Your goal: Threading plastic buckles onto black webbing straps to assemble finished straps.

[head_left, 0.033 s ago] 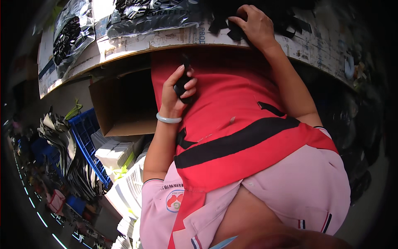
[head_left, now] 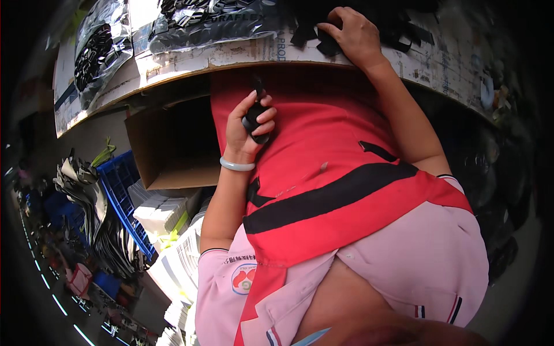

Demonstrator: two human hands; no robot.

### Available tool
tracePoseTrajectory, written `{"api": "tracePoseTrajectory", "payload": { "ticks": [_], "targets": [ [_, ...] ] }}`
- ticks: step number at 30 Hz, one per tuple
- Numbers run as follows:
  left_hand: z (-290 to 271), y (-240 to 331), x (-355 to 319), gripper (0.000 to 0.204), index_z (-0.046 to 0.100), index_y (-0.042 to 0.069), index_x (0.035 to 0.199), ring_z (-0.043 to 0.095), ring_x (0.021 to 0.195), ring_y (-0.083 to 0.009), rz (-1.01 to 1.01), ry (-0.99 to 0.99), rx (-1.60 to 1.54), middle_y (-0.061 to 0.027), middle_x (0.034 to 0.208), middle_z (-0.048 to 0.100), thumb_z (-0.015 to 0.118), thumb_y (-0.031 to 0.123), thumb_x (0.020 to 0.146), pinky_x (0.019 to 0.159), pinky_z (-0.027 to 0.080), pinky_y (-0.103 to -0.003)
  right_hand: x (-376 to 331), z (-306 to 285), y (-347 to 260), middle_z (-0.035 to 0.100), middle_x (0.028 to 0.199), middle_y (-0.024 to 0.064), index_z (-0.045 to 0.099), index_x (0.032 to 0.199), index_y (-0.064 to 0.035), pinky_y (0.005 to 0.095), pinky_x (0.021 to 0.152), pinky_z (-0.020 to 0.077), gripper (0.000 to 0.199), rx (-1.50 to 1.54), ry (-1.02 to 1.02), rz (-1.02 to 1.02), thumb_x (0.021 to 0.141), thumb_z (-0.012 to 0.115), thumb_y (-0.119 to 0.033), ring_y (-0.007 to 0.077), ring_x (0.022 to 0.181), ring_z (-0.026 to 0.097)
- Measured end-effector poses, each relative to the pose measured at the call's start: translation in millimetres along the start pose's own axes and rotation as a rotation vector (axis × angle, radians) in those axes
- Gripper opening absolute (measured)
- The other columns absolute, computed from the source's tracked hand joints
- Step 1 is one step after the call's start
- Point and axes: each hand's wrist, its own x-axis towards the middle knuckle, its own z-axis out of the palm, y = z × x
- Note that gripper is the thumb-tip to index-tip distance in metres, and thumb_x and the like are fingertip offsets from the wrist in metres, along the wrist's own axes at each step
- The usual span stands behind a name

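Observation:
My left hand [head_left: 251,124], with a pale bangle [head_left: 236,165] at its wrist, is closed around a dark bundle of small black pieces [head_left: 258,118] in front of my red apron [head_left: 323,132]. A narrow dark end sticks up above the thumb; I cannot make out the exact kind of piece. At the table's near edge, my right hand [head_left: 355,37] rests at a heap of black flat pieces [head_left: 398,32]. Its thumb and forefinger stay apart, with the fingers bent; the other fingertips are partly hidden.
The table is covered with worn printed cardboard [head_left: 231,55]. Clear bags of black pieces [head_left: 95,55] lie at its left. Below stands an open cardboard box [head_left: 173,144], beside a blue crate [head_left: 124,190], white stacks [head_left: 161,213] and bundled dark strips [head_left: 98,207].

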Motion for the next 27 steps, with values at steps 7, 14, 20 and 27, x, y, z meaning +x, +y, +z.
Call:
{"api": "tracePoseTrajectory", "payload": {
  "ticks": [7,14,20,27],
  "targets": [
    [35,-15,7,0.014,0.054,0.004,0.101,0.054,0.082,-0.0201,0.049,0.363,-0.051,-0.0096,0.093,0.057,0.051,0.018,0.097,0.055,0.048,-0.029,7,-18,-11,0.060,0.075,0.0139,0.059,0.080,-0.0018,0.0332,0.062,0.0473,0.010,0.477,-0.044,0.184,0.084,0.066,-0.009,0.0260,0.065,0.060],
    [25,-19,0,0.012,0.064,0.003,0.093,0.051,0.058,-0.0060,0.219,0.315,0.739,-0.0010,0.075,0.059,0.064,0.015,0.091,0.040,0.031,-0.019,-52,-2,-49,0.056,0.066,-0.0038,0.059,0.094,-0.0004,0.0179,0.056,0.0392,0.017,1.106,-0.750,0.363,0.094,0.062,-0.017,0.0010,0.063,0.049],
    [19,-23,2,0.010,0.068,0.001,0.095,0.047,0.063,-0.0021,0.635,0.279,1.266,0.0033,0.076,0.057,0.068,0.005,0.086,0.054,0.036,-0.018,-64,0,-63,0.061,0.069,-0.0025,0.063,0.090,-0.0015,0.0185,0.051,0.0394,0.018,1.040,-0.806,0.596,0.091,0.064,-0.019,0.0023,0.058,0.052],
    [30,-16,4,0.012,0.066,-0.002,0.093,0.050,0.063,-0.0088,0.900,0.207,1.703,-0.0022,0.075,0.057,0.068,0.001,0.082,0.056,0.039,-0.021,-68,12,-60,0.062,0.071,-0.0010,0.064,0.091,-0.0030,0.0183,0.049,0.0423,0.018,1.183,-0.733,0.670,0.090,0.066,-0.021,0.0036,0.057,0.055]
  ]
}}
